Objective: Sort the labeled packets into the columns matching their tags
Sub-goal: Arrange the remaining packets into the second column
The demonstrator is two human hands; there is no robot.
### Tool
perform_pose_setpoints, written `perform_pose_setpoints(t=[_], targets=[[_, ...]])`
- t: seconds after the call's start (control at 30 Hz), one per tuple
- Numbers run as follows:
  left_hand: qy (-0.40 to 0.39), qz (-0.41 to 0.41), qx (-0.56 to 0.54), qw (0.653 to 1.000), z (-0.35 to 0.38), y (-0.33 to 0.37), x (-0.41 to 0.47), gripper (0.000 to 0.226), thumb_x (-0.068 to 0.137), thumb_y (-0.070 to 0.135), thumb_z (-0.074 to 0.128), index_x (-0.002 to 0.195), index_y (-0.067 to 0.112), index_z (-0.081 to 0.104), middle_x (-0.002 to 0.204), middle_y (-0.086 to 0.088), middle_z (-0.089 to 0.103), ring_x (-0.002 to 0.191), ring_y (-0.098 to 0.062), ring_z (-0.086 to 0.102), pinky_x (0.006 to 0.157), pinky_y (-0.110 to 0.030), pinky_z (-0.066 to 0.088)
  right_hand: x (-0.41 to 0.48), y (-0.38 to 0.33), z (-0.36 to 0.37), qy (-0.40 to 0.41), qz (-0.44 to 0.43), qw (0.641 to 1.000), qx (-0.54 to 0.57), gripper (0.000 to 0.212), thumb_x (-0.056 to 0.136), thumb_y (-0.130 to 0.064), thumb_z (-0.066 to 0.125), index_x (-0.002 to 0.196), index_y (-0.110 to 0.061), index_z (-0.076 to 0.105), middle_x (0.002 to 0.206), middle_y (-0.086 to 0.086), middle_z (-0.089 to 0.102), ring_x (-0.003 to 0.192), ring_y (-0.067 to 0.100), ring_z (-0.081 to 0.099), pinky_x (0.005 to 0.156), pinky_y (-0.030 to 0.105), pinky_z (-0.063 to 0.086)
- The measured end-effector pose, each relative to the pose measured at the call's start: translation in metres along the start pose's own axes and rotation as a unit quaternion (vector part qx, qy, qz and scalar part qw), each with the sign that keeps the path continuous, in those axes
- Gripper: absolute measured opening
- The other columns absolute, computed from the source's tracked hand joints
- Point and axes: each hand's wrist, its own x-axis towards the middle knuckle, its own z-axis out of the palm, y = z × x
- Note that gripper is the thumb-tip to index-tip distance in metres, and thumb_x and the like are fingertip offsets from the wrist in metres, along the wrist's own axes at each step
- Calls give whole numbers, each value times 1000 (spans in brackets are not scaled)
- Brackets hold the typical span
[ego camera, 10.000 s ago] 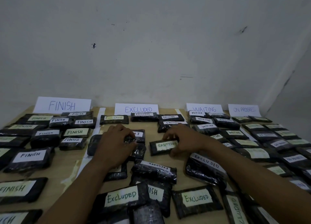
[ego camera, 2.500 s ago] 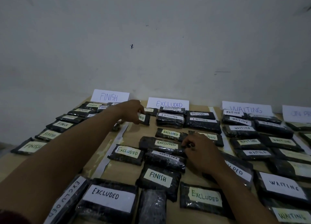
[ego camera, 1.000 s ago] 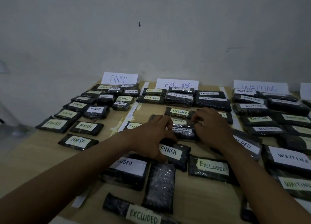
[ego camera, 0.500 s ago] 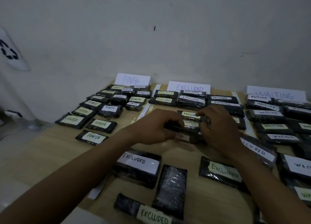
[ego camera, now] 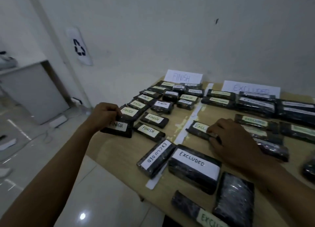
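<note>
Table [ego camera: 122, 151] has packets [ego camera: 194, 167] in columns. Left hand [ego camera: 104, 115] pinches a FINISH packet [ego camera: 119, 127] at the near end of the FINISH column [ego camera: 153, 105], where it belongs. Right hand [ego camera: 233, 141] grips an EXCLUDED packet [ego camera: 197, 128], maybe to straighten it.

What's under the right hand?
An EXCLUDED packet: one end and the label letters EXCL show. The right hand covers the rest of it. A dark packet beyond the wrist is partly hidden too.
</note>
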Motion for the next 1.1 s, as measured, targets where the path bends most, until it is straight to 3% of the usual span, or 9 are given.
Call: perform_pose_setpoints(t=[0.1,0.2,0.33,0.53,0.6,0.7,0.8,0.87,1.1], targets=[[-5,-42,25,999,6,-27,11,23,62,16,49,58,24,70,77,-9,68,71,-20,59,61,-25,41,0,-1,2,-4,4,1000,-3,24,82,-25,51,95,-15,69,88,3,58,83,23,50,73,30,33],[13,-6,93,996,22,-38,17,23,76,10,51,74,21,72,95,-7,62,90,-20,56,75,-29,41,-1,0,1,0,7,1000,-6,26,81,-24,52,98,-14,69,91,3,58,87,21,49,74,28,33],[83,36,112,990,36,-42,10,30,64,17,43,73,22,71,90,-6,58,90,-21,53,78,-36,44,-5,-2,2,7,2,1000,-12,30,83,-27,46,98,-15,68,92,1,56,90,18,46,73,26,31],[176,127,126,968,43,-23,-3,24,65,14,48,77,12,69,80,1,53,82,-23,51,68,-31,36,-3,0,2,7,4,1000,-8,26,82,-23,52,99,-14,69,92,2,57,91,19,46,73,28,34],[139,170,97,971,52,-3,-17,16,69,15,54,78,13,67,77,3,55,75,-13,51,64,-29,39,-3,1,1,7,6,1000,-5,26,82,-23,53,100,-14,69,93,1,59,91,19,47,74,28,34],[6,219,91,972,69,26,-43,11,80,26,63,90,22,67,80,14,58,71,-4,55,60,-24,44,-1,3,-3,-2,19,1000,-6,31,81,-26,55,107,-15,69,99,2,62,93,22,50,75,33,41],[-116,206,142,961,83,44,-60,39,73,60,55,102,35,63,88,17,59,76,-1,57,67,-30,51,0,9,-8,-38,26,999,-27,41,80,-37,55,115,-19,68,110,1,64,101,25,54,82,42,48],[-158,207,209,943,89,51,-63,50,71,71,54,110,40,56,100,19,57,84,1,54,73,-31,52,-1,13,-10,-58,28,997,-36,41,83,-43,53,114,-21,68,112,-2,63,104,23,52,86,42,45],[-242,125,173,947,87,73,-56,78,69,50,80,136,37,44,122,12,54,91,-1,54,78,-22,46,-7,17,-19,-32,25,999,-5,25,85,-31,66,108,-22,69,109,-4,64,101,19,49,80,32,39]])
